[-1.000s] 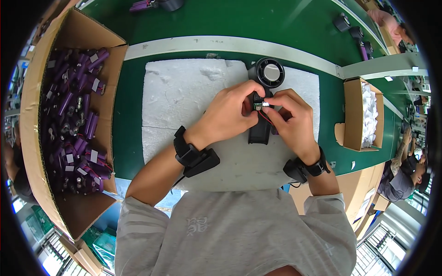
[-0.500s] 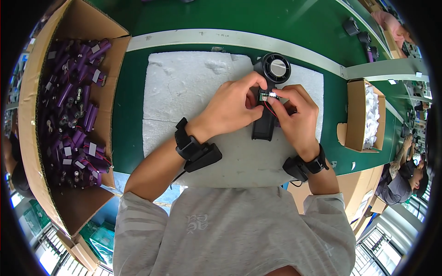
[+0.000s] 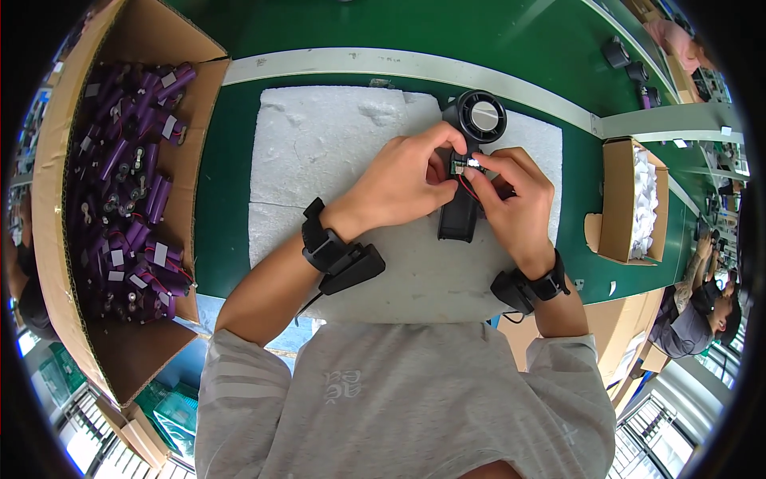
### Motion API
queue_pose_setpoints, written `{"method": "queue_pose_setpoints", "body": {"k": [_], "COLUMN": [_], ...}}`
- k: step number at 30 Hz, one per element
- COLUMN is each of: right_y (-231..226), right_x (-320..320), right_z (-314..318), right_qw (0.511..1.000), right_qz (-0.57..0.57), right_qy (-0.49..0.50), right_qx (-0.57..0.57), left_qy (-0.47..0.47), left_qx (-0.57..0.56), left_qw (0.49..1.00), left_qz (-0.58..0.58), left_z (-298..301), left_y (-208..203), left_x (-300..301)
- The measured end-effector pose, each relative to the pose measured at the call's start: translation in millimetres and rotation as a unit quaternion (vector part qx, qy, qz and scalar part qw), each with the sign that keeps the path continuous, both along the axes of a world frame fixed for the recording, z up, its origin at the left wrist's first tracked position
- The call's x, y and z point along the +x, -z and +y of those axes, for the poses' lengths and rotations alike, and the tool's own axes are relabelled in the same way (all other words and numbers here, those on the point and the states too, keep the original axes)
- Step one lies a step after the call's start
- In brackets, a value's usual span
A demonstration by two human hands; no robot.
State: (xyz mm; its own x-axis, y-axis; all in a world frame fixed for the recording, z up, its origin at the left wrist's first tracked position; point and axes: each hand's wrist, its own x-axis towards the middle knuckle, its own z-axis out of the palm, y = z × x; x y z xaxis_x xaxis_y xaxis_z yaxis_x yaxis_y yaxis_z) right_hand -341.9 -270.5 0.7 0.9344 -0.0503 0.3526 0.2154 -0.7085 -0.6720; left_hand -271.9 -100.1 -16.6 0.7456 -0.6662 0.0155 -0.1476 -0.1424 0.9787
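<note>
The left hand grips a black fan over the foam pad; the right hand pinches its circuit board, partly covering it. Purple cylinders crowd a carton leftward; a smaller box stands right.

Fan partly hidden behind left grip; circuit board detail indistinct.

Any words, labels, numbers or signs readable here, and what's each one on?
Grey shirt: pale lettering on the chest, which I won't quote.
White labels on purple cylinders: any text too small to read.
Pale strip across the green table: faint marks, too blurred to read.
Black handheld device: no text can be made out.
</note>
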Motion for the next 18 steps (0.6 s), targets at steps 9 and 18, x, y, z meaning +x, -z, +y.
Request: {"method": "queue_pose_setpoints", "body": {"k": [9, 18], "right_y": [-0.5, -1.5], "right_x": [-0.7, -1.2], "right_z": [0.5, 1.1], "right_qw": [0.999, 0.999], "right_qz": [-0.020, -0.021], "right_qy": [0.004, 0.008], "right_qx": [-0.036, -0.040], "left_qy": [0.029, 0.023], "left_qx": [-0.018, -0.022], "left_qw": [0.999, 0.999], "left_qz": [0.041, 0.040], "left_z": [3.7, 3.2], "left_y": [-3.6, -0.3], "left_x": [3.8, 4.2]}}
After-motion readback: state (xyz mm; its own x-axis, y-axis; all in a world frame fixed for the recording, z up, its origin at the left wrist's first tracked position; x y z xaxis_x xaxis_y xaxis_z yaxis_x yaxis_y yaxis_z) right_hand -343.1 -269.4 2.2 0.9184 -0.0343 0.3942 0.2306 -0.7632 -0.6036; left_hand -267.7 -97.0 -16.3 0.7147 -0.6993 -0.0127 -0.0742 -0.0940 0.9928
